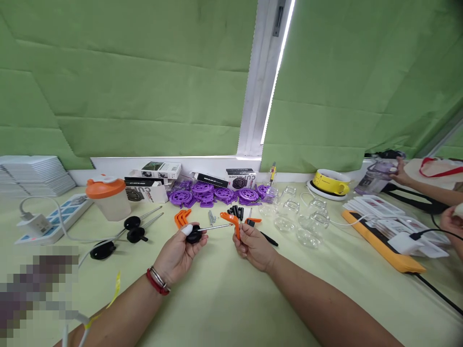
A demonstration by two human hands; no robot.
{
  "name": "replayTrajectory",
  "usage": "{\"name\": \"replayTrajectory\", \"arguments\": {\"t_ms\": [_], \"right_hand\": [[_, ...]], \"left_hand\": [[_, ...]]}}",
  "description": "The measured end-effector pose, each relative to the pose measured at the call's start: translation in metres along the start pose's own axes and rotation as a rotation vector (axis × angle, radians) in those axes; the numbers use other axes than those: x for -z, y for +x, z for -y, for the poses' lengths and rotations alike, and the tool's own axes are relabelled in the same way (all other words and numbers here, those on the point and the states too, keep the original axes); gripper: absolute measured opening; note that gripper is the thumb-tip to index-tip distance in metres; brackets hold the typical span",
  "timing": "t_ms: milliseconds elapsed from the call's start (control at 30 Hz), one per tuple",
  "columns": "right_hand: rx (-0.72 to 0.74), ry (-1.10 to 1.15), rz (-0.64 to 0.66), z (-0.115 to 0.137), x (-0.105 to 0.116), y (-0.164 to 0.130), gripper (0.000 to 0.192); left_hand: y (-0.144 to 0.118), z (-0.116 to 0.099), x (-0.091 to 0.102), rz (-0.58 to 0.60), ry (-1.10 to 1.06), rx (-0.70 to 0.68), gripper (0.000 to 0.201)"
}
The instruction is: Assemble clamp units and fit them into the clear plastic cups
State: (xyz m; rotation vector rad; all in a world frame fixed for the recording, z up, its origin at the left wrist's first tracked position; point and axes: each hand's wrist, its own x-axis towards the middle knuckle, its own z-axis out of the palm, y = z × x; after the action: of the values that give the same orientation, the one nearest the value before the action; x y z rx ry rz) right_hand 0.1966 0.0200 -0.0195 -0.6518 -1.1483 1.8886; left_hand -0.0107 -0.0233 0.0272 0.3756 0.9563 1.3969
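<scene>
My left hand (178,252) grips a black round knob (194,234) with a thin metal rod (216,227) sticking out to the right. My right hand (253,246) holds an orange angled plastic piece (234,222) upright, and the rod's tip meets it near its bend. Both hands hover over the pale yellow-green table (217,299), close to each other. Loose screws (211,217), small black pegs (236,211) and more orange pieces (182,217) lie just behind them.
Purple wheels (213,193) and boxes (155,180) line the back. Two more knobs with rods (135,229), an orange-lidded cup (107,196) and a power strip (54,219) lie left. Clear glass jars (300,219), a yellow bowl (331,182) and another person's hands (452,221) are right.
</scene>
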Motion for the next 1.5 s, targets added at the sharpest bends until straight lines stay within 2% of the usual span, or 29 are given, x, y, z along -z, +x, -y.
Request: {"name": "replayTrajectory", "arguments": {"t_ms": [267, 767, 900, 1000, 1133, 1267, 1500], "right_hand": [[-0.044, -0.053, 0.034, -0.001, 0.002, 0.001, 0.029], [-0.033, -0.056, 0.017, 0.002, -0.002, -0.003, 0.03], [-0.049, -0.083, 0.059, -0.003, -0.003, -0.002, 0.029], [-0.072, -0.115, 0.07, -0.007, -0.005, -0.002, 0.03], [-0.098, -0.158, 0.082, -0.009, -0.006, -0.003, 0.031], [-0.116, -0.179, 0.075, -0.01, -0.007, -0.004, 0.032], [-0.14, -0.203, 0.087, -0.011, -0.009, -0.001, 0.033]], "left_hand": [[-0.001, 0.001, 0.001, 0.073, 0.057, -0.013, 0.016], [-0.004, 0.005, -0.003, 0.025, 0.03, 0.048, 0.015], [-0.005, 0.008, -0.002, 0.077, 0.047, 0.031, 0.016], [-0.008, 0.009, -0.003, 0.163, 0.033, 0.017, 0.02], [-0.015, 0.01, -0.006, 0.249, 0.018, 0.054, 0.023], [-0.021, 0.011, -0.009, 0.271, 0.037, 0.084, 0.024], [-0.02, 0.012, -0.008, 0.247, 0.127, 0.059, 0.019]]}}
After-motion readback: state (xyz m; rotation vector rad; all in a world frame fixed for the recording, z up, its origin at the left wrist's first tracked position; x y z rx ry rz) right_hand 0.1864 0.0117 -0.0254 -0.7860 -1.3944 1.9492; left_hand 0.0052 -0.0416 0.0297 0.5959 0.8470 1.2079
